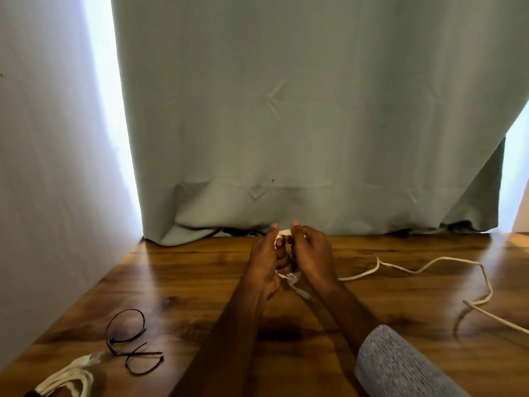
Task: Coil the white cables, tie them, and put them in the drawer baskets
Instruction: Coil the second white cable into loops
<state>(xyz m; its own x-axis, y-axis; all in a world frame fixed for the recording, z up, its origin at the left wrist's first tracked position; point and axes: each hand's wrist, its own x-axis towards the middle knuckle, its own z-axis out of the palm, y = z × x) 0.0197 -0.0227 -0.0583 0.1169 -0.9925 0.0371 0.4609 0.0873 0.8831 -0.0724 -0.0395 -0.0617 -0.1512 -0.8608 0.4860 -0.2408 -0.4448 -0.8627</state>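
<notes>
A small coil of thin white cable (284,235) is held between both hands above the far middle of the glossy brown wooden worktop (200,270), close to the hem of a pale grey-green fabric curtain (300,110) that hangs behind it. The left hand (264,262) is curled round the left side of the coil, its thumb raised beside the top of the loops. The right hand (310,255) is curled round the right side, its thumb likewise raised, so that the two thumbs stand near each other over the coil. A short end of the cable, with what looks like a connector, hangs below the hands. The uncoiled remainder of the same cable is laid in loose bends across the right part of the worktop and is carried out of view at the right edge.

A grey knitted sleeve (400,365) is seen on the right forearm at the lower right. Near the lower left corner, a bundled white cable (68,379) is laid on the worktop, and just beside it thin dark wire ties (128,339) are lying in loops. A plain white wall (43,167) is seen at the left.
</notes>
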